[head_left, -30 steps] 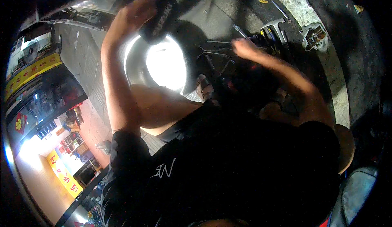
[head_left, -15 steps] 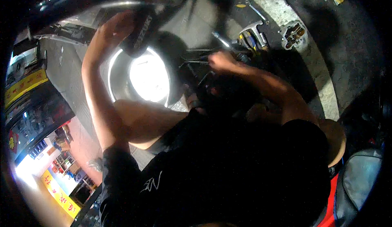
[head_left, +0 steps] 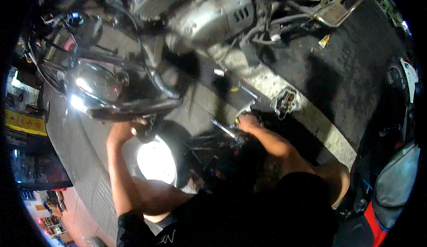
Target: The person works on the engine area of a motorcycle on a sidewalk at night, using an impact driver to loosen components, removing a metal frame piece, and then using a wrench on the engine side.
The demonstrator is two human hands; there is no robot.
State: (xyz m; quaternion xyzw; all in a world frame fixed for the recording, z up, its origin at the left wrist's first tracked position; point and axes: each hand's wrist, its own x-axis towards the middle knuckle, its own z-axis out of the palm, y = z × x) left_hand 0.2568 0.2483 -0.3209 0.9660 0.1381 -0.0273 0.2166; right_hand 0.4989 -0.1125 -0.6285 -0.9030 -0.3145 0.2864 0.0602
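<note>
My left hand (head_left: 122, 131) is raised at a dark part (head_left: 149, 127) under the front of a motorcycle (head_left: 102, 82). Its thumb side shows, but most of the fingers are hidden, so its grip is unclear. My right hand (head_left: 250, 124) reaches down to a group of tools on the ground, its fingers bent in beside a yellow handle (head_left: 237, 121). What they close on is hidden. Just left of that hand lies a silver bar-like tool (head_left: 224, 129). Beyond it lie a wrench (head_left: 249, 90) and, to the right, a metal part with an open, brownish inside (head_left: 285, 102).
Below my left hand glows a round, bright white thing (head_left: 156, 161). Another motorcycle's engine (head_left: 215, 20) and footrest (head_left: 338, 15) stand across the far side. A pale painted strip (head_left: 318, 136) crosses the dark ground. At the right edge is a grey and red seat-like thing (head_left: 398, 189).
My view has tilted up, bringing the motorcycles into sight. My right hand has moved from above the dark tools to the yellow-handled ones. My left hand stays by the dark part.
</note>
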